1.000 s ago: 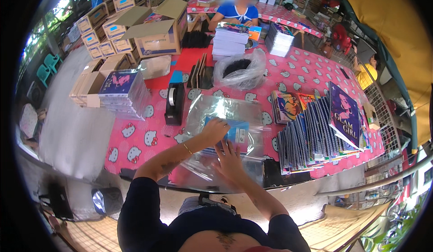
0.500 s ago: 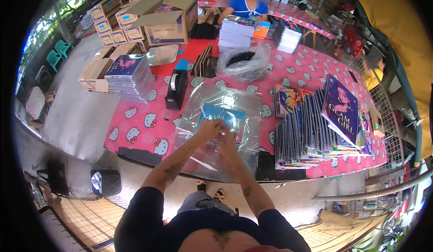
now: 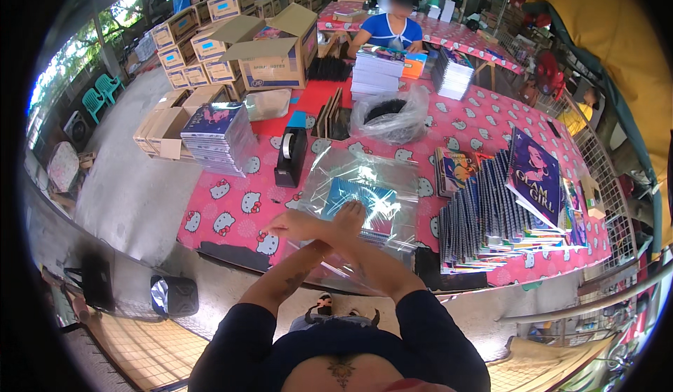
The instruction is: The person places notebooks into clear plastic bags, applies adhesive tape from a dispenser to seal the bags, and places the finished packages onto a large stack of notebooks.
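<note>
A blue notebook (image 3: 348,191) lies in a shiny clear plastic sheet (image 3: 404,170) at the near middle of the table. My left hand (image 3: 350,216) rests on it with the fingers laid flat and pointing away from me. My forearms cross, the right one over the left. My right hand (image 3: 286,225) is stretched out to the left, above the tablecloth at the plastic's left edge; its fingers reach leftward and I see nothing in them. Beyond it stands a black tape dispenser (image 3: 289,160) with a pale roll.
Spiral notebooks (image 3: 484,213) lean in rows at the right; a wrapped notebook stack (image 3: 216,139) stands left. A plastic bag (image 3: 392,118), brown boards (image 3: 331,117) and white book stacks (image 3: 376,76) are farther back. An open carton (image 3: 277,62) stands back left. A person in blue (image 3: 392,31) sits opposite.
My hands, together over the notebook before, have come apart. The right has crossed over the left arm toward the left; the left now lies flat on the notebook. The whole view has shifted slightly.
</note>
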`<action>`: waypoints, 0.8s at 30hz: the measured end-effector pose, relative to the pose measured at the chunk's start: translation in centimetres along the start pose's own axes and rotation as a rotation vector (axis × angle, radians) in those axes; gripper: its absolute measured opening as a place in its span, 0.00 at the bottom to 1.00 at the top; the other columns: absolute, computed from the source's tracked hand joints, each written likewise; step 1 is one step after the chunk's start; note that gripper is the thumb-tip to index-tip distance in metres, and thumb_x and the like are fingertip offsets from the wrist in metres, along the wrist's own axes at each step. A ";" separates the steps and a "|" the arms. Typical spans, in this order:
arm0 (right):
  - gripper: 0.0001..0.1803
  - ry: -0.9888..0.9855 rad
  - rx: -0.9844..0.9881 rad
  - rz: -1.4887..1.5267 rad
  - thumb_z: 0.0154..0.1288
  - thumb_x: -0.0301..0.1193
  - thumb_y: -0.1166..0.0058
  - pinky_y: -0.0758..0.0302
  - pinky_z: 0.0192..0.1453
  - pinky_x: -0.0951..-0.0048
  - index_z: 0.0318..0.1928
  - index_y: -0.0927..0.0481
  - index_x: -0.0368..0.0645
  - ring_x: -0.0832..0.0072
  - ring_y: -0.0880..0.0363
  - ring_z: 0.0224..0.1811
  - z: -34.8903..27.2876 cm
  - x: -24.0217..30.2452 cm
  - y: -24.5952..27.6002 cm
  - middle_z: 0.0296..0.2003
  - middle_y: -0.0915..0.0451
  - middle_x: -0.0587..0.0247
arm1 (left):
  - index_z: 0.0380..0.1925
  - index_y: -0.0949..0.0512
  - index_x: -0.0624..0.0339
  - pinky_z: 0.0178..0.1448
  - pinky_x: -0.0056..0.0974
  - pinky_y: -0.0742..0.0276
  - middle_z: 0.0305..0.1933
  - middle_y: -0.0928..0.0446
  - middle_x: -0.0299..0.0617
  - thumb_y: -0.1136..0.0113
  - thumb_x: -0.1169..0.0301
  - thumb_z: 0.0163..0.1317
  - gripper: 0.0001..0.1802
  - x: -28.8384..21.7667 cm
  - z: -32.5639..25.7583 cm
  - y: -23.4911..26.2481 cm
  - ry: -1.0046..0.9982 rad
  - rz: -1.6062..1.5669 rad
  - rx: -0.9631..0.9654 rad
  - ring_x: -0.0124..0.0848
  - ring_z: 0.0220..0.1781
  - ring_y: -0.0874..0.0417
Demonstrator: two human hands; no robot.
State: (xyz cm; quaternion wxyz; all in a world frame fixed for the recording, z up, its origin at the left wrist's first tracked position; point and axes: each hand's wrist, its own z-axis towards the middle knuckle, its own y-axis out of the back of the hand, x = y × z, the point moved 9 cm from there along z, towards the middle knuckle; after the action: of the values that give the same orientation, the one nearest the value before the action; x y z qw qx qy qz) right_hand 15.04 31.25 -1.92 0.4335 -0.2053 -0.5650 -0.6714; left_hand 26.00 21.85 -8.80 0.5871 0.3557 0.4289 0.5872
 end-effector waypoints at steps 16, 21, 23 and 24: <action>0.34 -0.644 -0.454 -0.934 0.60 0.42 0.41 0.36 0.66 0.47 0.63 0.30 0.36 0.52 0.34 0.66 -21.0 -0.6 5.5 0.65 0.32 0.46 | 0.45 0.23 0.66 0.63 0.47 0.26 0.49 0.19 0.55 0.43 0.73 0.57 0.16 -0.3 2.3 1.9 -0.035 -0.290 0.078 0.48 0.55 0.18; 0.36 -0.623 -0.435 -1.015 0.58 0.43 0.38 0.34 0.62 0.49 0.62 0.30 0.35 0.54 0.33 0.64 -20.6 -2.3 5.4 0.64 0.32 0.48 | 0.38 0.22 0.66 0.55 0.45 0.23 0.42 0.19 0.51 0.41 0.72 0.55 0.12 -1.4 2.8 2.5 -0.153 -0.195 0.079 0.46 0.48 0.17; 0.37 -0.627 -0.461 -0.810 0.56 0.40 0.36 0.33 0.62 0.51 0.62 0.31 0.34 0.53 0.33 0.64 -21.3 -3.5 6.7 0.65 0.34 0.48 | 0.39 0.23 0.68 0.57 0.45 0.23 0.44 0.19 0.54 0.42 0.73 0.55 0.13 -0.8 2.6 2.4 -0.035 -0.369 0.122 0.47 0.50 0.18; 0.37 -0.619 -0.472 -0.702 0.55 0.39 0.35 0.33 0.62 0.52 0.63 0.31 0.34 0.53 0.33 0.64 -21.1 -3.6 7.2 0.66 0.35 0.48 | 0.42 0.23 0.69 0.59 0.47 0.25 0.46 0.20 0.56 0.43 0.73 0.57 0.14 -0.8 2.3 2.6 -0.051 -0.351 0.106 0.49 0.52 0.19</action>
State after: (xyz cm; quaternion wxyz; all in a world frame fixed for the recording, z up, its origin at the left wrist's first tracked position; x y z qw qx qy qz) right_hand 27.36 12.83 -6.32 -0.0630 -0.2843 -0.5347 -0.7933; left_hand 27.12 21.41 -5.46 0.6717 0.3204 0.4999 0.4430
